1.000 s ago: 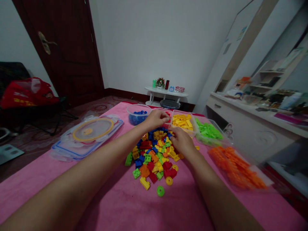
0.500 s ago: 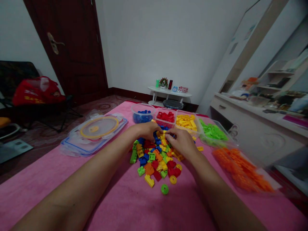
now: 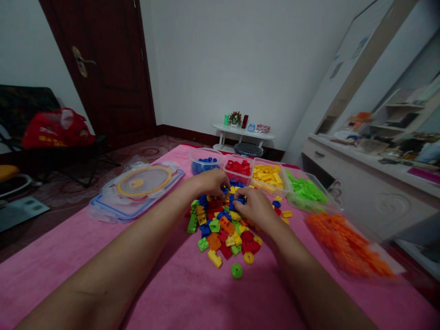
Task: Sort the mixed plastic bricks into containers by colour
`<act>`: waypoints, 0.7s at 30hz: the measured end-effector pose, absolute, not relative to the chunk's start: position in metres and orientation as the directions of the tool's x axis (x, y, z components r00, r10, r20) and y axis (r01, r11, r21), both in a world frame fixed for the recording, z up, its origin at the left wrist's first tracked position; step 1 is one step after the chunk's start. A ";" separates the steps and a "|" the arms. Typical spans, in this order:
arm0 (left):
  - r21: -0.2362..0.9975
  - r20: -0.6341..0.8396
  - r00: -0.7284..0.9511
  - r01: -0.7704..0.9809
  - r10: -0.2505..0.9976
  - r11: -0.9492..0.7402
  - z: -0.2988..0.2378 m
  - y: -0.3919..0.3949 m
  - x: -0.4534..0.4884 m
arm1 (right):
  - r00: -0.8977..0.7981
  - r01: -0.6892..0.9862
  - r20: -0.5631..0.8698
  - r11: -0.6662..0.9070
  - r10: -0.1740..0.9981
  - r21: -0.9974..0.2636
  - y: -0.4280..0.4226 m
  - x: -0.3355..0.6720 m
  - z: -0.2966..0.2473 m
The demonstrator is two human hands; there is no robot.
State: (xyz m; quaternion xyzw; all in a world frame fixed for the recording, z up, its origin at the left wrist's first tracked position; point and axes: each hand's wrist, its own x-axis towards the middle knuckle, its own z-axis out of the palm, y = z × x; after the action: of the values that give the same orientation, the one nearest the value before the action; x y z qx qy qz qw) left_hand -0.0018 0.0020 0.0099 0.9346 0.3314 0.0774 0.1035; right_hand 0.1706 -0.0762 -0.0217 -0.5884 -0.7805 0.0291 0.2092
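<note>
A mixed pile of toy building bricks [image 3: 225,224] in blue, red, yellow, green and orange lies on a pink cloth. Over its far left part is my left hand [image 3: 213,182], fingers curled down and closed on a small blue brick [image 3: 225,189]. My right hand [image 3: 255,204] is at the pile's right side, with thumb and fingers closed around another blue brick [image 3: 241,200]. The fingertips are partly hidden. A green ring-shaped piece [image 3: 236,271] lies in front of the pile, near a yellow ring [image 3: 249,257].
Behind the pile stand clear tubs of blue [image 3: 205,168], red [image 3: 238,178] and yellow pieces [image 3: 267,187]. Boxes of green [image 3: 302,204] and orange pieces [image 3: 347,270] stand to the right. Stacked lids [image 3: 137,195] lie at left on the pink cloth [image 3: 202,302].
My hands have moved slightly apart, and blue bricks now show at the fingers of both. A yellow piece that was between them no longer shows there. The view has shifted slightly.
</note>
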 end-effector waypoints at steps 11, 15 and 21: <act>0.997 -0.070 0.429 0.008 0.901 0.073 0.018 -0.006 0.017 | -0.099 0.845 0.468 0.322 0.878 -0.427 -0.073 0.176 -0.016; 0.970 -0.004 0.462 0.216 0.887 -0.108 0.021 -0.001 0.003 | -0.197 0.824 0.455 0.398 0.868 -0.402 -0.075 0.162 -0.028; 0.275 -0.158 0.604 0.787 0.781 -0.553 0.029 -0.005 -0.012 | -0.242 0.845 0.360 0.378 0.901 -0.379 -0.077 0.153 -0.042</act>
State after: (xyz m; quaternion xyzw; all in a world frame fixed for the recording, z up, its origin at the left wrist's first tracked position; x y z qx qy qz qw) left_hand -0.0124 -0.0053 0.0290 0.8810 0.4448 -0.0088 0.1607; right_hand 0.1531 -0.0770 -0.0415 -0.5553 -0.7861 0.0529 0.2662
